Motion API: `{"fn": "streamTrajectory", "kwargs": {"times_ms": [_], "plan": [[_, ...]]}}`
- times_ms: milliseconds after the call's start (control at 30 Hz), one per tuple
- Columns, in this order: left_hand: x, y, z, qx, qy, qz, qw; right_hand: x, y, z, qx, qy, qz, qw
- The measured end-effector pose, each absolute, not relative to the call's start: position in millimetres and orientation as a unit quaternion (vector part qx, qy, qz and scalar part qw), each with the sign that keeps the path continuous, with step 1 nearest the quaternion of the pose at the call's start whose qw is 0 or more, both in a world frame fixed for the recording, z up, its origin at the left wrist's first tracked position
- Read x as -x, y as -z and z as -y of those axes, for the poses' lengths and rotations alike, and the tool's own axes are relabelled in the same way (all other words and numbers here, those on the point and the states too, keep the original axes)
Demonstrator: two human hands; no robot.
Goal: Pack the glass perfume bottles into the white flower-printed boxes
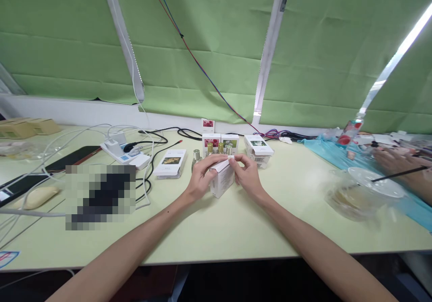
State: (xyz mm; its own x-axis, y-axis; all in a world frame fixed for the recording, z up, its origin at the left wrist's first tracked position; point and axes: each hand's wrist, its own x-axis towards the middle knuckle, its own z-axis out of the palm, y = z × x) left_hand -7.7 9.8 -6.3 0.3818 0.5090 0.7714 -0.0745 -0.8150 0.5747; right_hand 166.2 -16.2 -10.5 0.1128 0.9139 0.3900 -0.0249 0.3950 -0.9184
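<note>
Seen from our head-worn camera: we look forward and down across the pale desk [236,234] toward the green blinds [209,45] behind it. Our forearms enter from the bottom corners, and our left hand [202,176] and right hand [249,177] meet on a white box [222,181] at mid-frame, near the lens. The wide view reaches another person's hand [394,160] at far right.

A pixelated block [100,196] covered whatever lay on the table [236,230] left of the hands. The fingers of the left hand [201,176] and right hand [248,176] hid much of the small white box [222,181], and its print was too small to read. At the right edge a co-worker's hand [398,160] was blurred and cut off. The clear bowl [366,194] beside it was smeared, its contents unclear.
</note>
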Motion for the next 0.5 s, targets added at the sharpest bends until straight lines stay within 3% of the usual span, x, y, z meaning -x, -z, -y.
{"fn": "streamTrajectory", "kwargs": {"times_ms": [500], "plan": [[7.5,6.4,-9.9,-0.792,-0.537,-0.138,0.257,-165.1,10.7,15.6,0.42,-0.344,0.557,0.629]]}}
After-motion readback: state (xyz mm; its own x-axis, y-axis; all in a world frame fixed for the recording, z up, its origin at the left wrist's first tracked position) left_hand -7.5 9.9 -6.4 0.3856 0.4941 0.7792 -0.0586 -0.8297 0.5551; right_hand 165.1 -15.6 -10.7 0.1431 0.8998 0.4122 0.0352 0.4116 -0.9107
